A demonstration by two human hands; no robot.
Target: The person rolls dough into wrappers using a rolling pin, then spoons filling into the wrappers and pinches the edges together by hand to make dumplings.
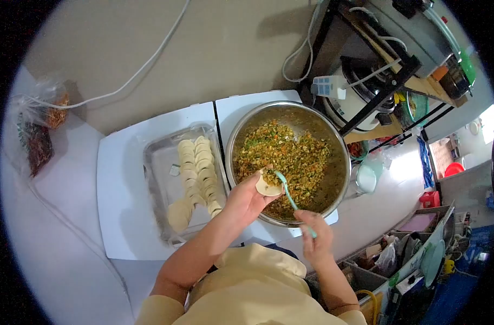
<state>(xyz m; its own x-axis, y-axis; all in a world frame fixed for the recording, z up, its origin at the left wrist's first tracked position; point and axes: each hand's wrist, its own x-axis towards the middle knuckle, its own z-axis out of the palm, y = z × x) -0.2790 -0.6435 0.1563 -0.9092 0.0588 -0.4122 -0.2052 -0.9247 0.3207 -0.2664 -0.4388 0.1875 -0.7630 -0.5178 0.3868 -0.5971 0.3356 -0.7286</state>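
A round dumpling wrapper rests in my left hand, held by the fingers over the near rim of a large steel bowl. The bowl holds chopped vegetable filling. My right hand grips a pale green spoon, its tip at the wrapper with a little filling there. Left of the bowl, a clear tray contains two rows of folded dumplings. At the tray's near end lies a stack of flat wrappers.
A black-framed shelf with a white cooker stands at the right back. Beyond the bowl's right side is a whitish container. Plastic bags lie at the far left. Crates of goods sit at lower right.
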